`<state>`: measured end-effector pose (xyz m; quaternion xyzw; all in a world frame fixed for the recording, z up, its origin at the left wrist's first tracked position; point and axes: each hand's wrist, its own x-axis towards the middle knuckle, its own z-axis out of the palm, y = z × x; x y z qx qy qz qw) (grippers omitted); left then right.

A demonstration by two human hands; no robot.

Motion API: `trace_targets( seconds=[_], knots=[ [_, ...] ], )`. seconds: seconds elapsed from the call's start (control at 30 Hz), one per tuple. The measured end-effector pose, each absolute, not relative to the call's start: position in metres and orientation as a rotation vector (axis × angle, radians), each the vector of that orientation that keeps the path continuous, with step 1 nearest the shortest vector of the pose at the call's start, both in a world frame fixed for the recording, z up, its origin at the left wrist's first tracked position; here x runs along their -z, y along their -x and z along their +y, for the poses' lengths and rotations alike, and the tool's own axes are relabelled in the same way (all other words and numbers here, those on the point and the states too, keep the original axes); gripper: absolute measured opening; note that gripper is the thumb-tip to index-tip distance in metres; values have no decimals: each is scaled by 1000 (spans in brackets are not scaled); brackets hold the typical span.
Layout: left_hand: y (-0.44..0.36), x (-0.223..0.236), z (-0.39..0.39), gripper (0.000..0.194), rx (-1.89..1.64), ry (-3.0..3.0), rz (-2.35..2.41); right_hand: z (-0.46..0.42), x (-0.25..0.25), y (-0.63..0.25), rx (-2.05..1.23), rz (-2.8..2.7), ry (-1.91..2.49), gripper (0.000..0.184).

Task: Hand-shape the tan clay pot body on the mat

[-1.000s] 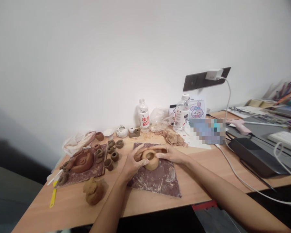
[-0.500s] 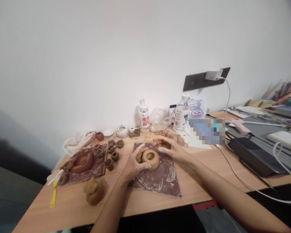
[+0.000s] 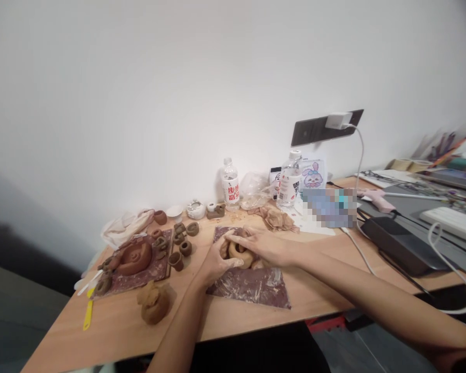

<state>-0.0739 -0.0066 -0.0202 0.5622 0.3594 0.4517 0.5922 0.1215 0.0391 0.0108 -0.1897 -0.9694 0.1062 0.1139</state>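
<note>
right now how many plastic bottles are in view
2: one bottle stands left of the clear bag, the other bottle right of it, beside the rabbit picture.

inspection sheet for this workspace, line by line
surface: light wooden table; crumbs near wall
job's things: round tan clay bowl on clay-smeared maroon board
clutter: small brown clay pots, lumpy tan clay piece, yellow plastic tool, crumpled brown paper, clear labelled bottles
hands: left hand cups bowl's side; right hand lies over it, fingertips partly hidden
cables: white cable runs from white charger; loose loop at right
surroundings: white wall; nobody else seen
</note>
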Motion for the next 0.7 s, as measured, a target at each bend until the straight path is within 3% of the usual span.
trace_targets(
  seconds=[0.2, 0.43, 0.7],
  knots=[
    [74, 22, -7, 87, -1043, -1273, 855, 33, -1, -117, -232, -2892, 553, 99],
    [73, 15, -11, 65, -976, -1317, 878, 35, 6, -117, -190, -2827, 514, 99],
    [73, 11, -10, 63, -957, -1365, 897, 35, 10, -114, -171, -2794, 570, 101]
  ],
)
